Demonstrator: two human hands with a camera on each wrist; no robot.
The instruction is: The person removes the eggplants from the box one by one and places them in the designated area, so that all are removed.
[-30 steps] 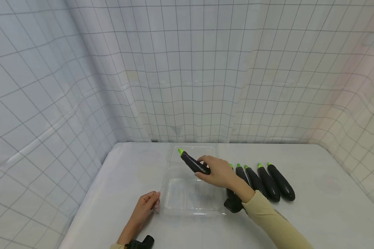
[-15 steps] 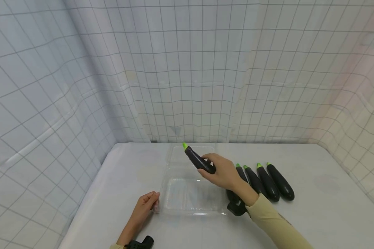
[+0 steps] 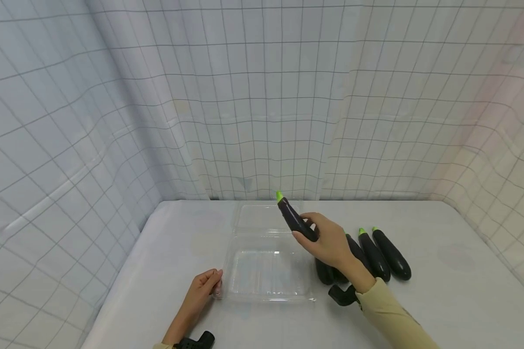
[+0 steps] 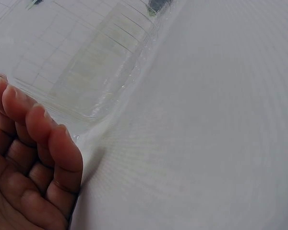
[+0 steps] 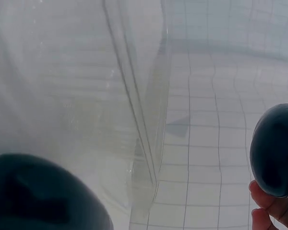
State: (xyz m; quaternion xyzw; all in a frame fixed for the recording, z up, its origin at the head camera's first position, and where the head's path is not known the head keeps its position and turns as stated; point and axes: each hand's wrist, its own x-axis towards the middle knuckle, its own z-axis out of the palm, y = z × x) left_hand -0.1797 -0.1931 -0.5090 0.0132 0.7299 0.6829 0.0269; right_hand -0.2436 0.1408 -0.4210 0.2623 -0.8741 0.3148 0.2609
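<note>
My right hand (image 3: 329, 245) grips a dark eggplant (image 3: 294, 219) by its thick end, the bright green stem pointing up and away. It is held above the right side of a clear plastic container (image 3: 268, 299) with its lid (image 3: 257, 218) folded open behind. In the right wrist view the rounded end of that eggplant (image 5: 276, 151) shows at the right, fingertips under it. My left hand (image 3: 201, 291) pinches the container's left edge. The left wrist view has its curled fingers (image 4: 65, 153) at the plastic rim.
Several more eggplants (image 3: 390, 254) lie side by side right of the container, partly behind my right forearm. Another eggplant end (image 5: 43, 196) looms at lower left in the right wrist view. A white gridded curtain (image 3: 262, 121) encloses the white table (image 3: 179, 242).
My right hand has moved right with the eggplant, from over the middle of the container toward its right side, and the eggplant has turned steeper. My left hand has stayed in place.
</note>
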